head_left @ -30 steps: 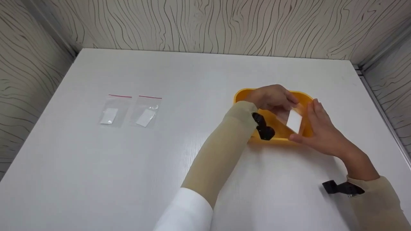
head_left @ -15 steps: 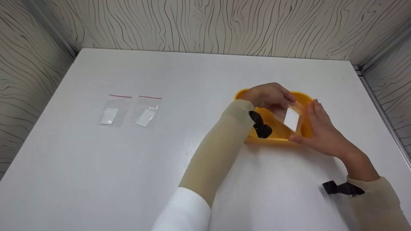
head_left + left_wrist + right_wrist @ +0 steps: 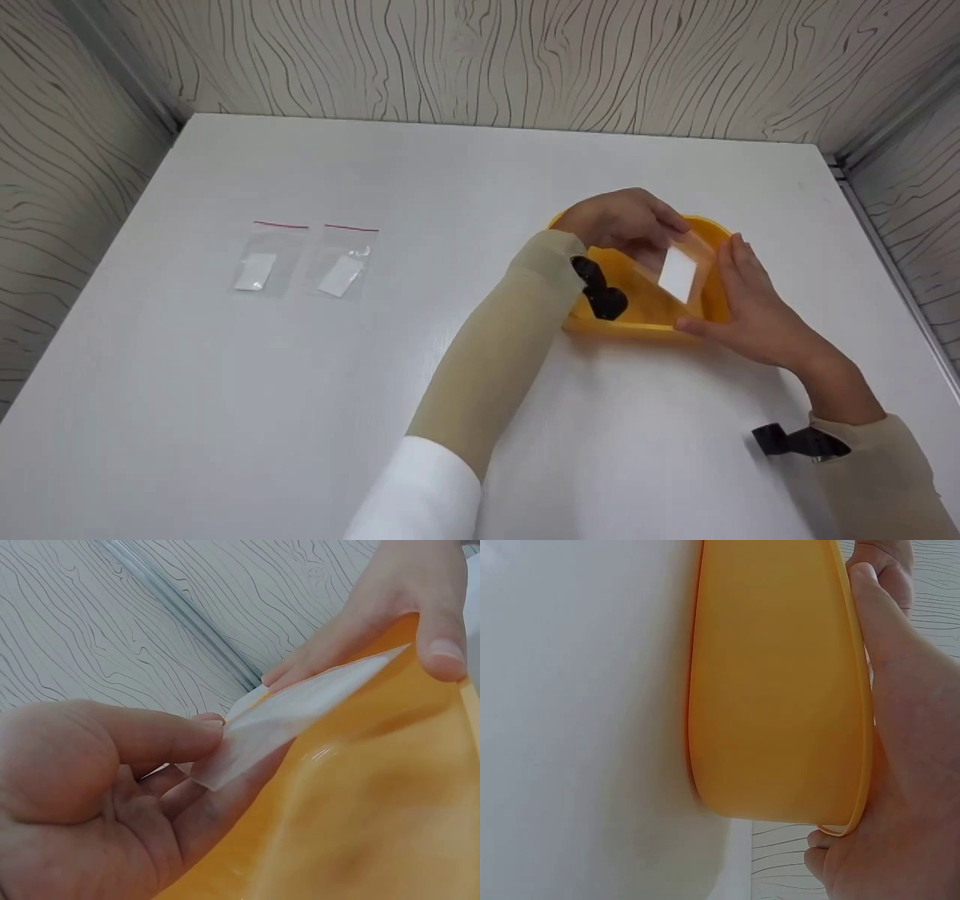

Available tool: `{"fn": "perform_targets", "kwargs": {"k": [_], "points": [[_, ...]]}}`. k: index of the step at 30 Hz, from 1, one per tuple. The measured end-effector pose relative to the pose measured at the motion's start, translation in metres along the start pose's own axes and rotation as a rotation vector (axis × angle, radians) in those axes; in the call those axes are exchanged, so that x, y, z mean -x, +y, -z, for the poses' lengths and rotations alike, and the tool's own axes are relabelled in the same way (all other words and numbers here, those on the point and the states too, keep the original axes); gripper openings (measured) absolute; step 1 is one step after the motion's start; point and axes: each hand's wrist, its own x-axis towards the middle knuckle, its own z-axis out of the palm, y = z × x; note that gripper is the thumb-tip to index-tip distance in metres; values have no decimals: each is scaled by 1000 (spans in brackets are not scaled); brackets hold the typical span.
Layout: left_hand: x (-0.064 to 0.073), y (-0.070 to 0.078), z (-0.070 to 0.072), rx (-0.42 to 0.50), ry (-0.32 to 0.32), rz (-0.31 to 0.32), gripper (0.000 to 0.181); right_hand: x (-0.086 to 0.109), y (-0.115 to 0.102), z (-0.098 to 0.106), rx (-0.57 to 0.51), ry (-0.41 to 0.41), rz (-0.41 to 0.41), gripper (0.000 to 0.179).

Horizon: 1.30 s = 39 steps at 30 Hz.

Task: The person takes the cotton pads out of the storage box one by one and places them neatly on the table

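Observation:
Over the yellow plastic bin (image 3: 637, 328), my left hand (image 3: 622, 216) pinches a small clear plastic bag (image 3: 307, 705) with a white rectangular piece (image 3: 678, 275) in it. Thumb and fingers hold one end of the bag in the left wrist view, and its far end slants up toward my right hand (image 3: 772, 319). That right hand rests against the bin's right end, fingers straight along the side rim and thumb on the front rim. In the right wrist view the bin's outer wall (image 3: 772, 690) fills the middle, the palm beside its rim.
Two similar clear bags lie flat on the left of the white table (image 3: 300, 420), a left one (image 3: 259, 266) and a right one (image 3: 341, 270), each with a red strip along the top. Patterned wall panels (image 3: 480, 60) stand behind and at both sides.
My left hand has drifted slightly left and up, taking the bag along. The right hand stays on the bin's end, and the two bags on the table have not moved.

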Motion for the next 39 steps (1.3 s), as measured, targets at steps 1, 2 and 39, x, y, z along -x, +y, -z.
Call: {"fn": "perform_targets", "kwargs": {"k": [1, 2, 39], "points": [[1, 0, 1, 3, 3, 0, 27, 0, 0, 0, -1, -1, -1, 127], [1, -1, 1, 8, 2, -3, 28, 0, 0, 0, -3, 0, -1, 127], [12, -24, 33, 157, -93, -145, 32, 1, 1, -1, -6, 16, 2, 125]]}}
